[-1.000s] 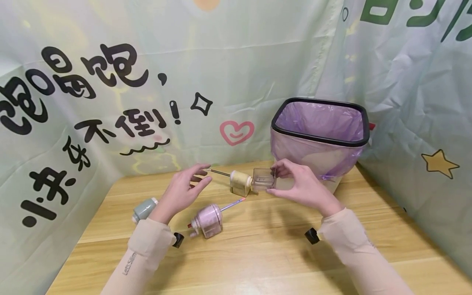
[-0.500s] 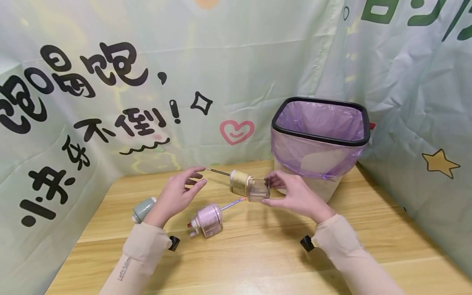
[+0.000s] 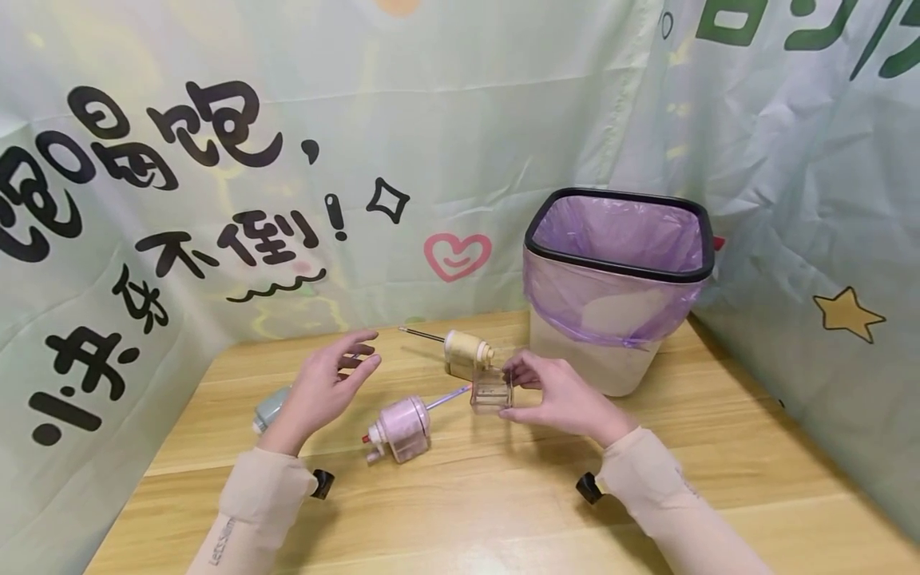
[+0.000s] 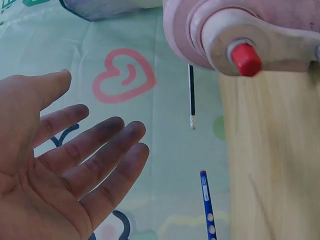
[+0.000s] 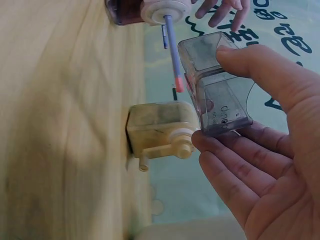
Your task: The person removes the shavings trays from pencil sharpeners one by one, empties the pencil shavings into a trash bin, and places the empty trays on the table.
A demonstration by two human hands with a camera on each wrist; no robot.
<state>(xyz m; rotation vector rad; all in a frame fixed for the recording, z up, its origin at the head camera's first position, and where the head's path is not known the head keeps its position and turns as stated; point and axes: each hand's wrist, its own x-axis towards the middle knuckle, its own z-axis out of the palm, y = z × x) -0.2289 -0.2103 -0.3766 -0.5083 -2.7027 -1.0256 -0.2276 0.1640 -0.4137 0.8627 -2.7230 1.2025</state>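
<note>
My right hand (image 3: 564, 395) pinches a clear plastic shavings drawer (image 3: 492, 390) between thumb and fingers, just above the table. In the right wrist view, the drawer (image 5: 215, 82) is tilted, and I cannot make out any shavings in it. Behind it stands a yellow crank pencil sharpener (image 3: 465, 351) with a black pencil (image 3: 422, 334) in its far end. My left hand (image 3: 319, 391) hovers with fingers apart and holds nothing. Near it are a pink crank sharpener (image 3: 404, 427) with a purple pencil (image 3: 449, 397) and a blue-grey sharpener (image 3: 271, 409), partly hidden by the left wrist.
A bin (image 3: 611, 367) lined with a purple bag stands at the back right of the wooden table (image 3: 503, 503). Printed cloth (image 3: 460, 120) hangs behind and along the sides. A blue pencil (image 4: 207, 210) shows in the left wrist view.
My right hand has brought the clear drawer left and toward me, away from the bin and past the yellow sharpener. My left hand has drawn back left, away from the black pencil's end.
</note>
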